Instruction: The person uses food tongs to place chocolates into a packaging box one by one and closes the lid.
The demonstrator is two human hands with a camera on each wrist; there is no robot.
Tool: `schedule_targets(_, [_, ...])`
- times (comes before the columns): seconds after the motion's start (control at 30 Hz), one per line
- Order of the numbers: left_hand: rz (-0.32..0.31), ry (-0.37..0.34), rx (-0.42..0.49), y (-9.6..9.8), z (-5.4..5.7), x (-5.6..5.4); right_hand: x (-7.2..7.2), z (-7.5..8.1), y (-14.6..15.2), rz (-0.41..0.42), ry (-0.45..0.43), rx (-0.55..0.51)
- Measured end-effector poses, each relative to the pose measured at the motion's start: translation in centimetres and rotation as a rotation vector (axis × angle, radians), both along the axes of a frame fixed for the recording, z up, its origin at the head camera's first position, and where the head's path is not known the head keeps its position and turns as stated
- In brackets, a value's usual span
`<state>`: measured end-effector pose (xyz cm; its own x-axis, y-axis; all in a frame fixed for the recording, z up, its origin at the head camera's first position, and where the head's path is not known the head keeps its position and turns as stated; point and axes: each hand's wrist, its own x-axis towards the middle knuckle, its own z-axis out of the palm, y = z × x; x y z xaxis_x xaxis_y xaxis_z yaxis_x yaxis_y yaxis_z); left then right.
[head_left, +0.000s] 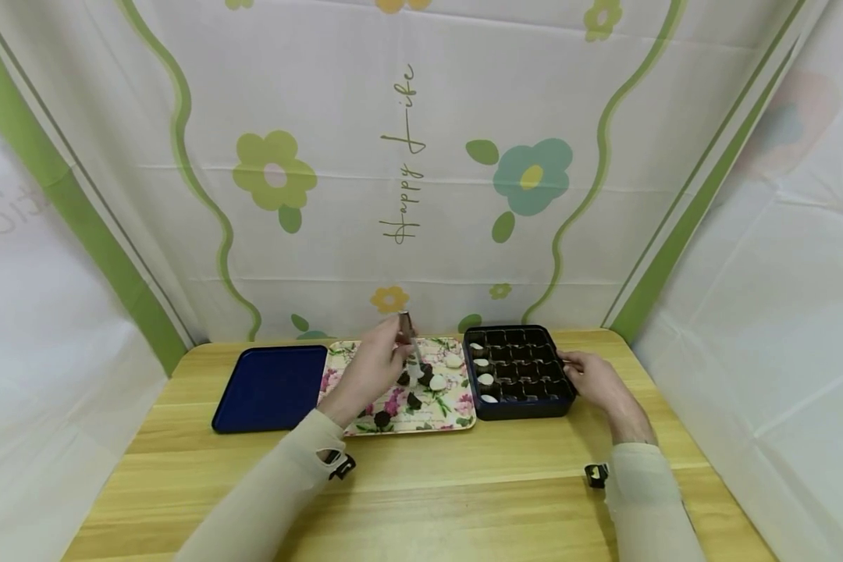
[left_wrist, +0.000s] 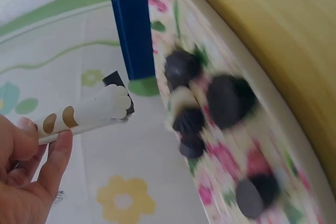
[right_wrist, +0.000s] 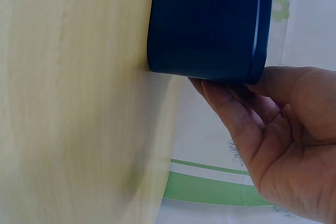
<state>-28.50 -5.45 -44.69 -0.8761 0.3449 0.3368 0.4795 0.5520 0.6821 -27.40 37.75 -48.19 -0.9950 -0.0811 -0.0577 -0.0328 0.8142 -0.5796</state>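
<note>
In the head view my left hand (head_left: 372, 365) holds a pair of tongs (head_left: 412, 343) over the floral tray (head_left: 432, 421). In the left wrist view the tongs (left_wrist: 86, 113) are white with gold ovals and a scalloped tip; a dark piece shows at the tip, and I cannot tell whether it is gripped. Dark and white chocolate-like pieces (left_wrist: 184, 66) lie on the tray. My right hand (head_left: 593, 381) grips the right side of a dark blue tin (head_left: 523, 410), thumb at its rim and fingers against its wall. Inside, a black divided insert (head_left: 520, 363) has several white pieces (head_left: 485, 380) along its left column.
A blue lid (head_left: 270, 390) lies flat to the left of the floral tray. All of it stands on a wooden table (head_left: 421, 499). A patterned white curtain (head_left: 337, 117) hangs right behind the table, with more cloth at both sides.
</note>
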Motion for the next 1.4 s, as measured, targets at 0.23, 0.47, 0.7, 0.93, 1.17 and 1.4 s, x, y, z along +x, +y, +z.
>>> schedule_targets(0.23, [-0.064,0.044,0.028,4.2,0.3,-0.4,0.0,-0.1,0.0,0.003,0.007,0.002])
schedule_targets(0.47, [-0.100,0.050,0.010,8.1,0.5,-0.5,-0.1,0.2,0.0,0.010,0.013,0.024])
schedule_targets(0.7, [-0.111,0.060,-0.033,11.7,0.5,-0.5,-0.1,0.2,0.0,0.020,0.042,0.056])
schedule_targets(0.93, [-0.091,0.047,-0.040,14.7,-0.6,-0.8,-0.2,0.1,0.1,0.019,0.053,0.061])
schedule_targets(1.17, [-0.077,0.044,-0.054,15.6,-1.1,-0.9,-0.2,0.0,0.1,0.015,0.062,0.059])
schedule_targets(1.4, [-0.075,0.038,-0.051,15.7,-1.0,-1.1,-0.3,-0.1,0.1,0.015,0.063,0.061])
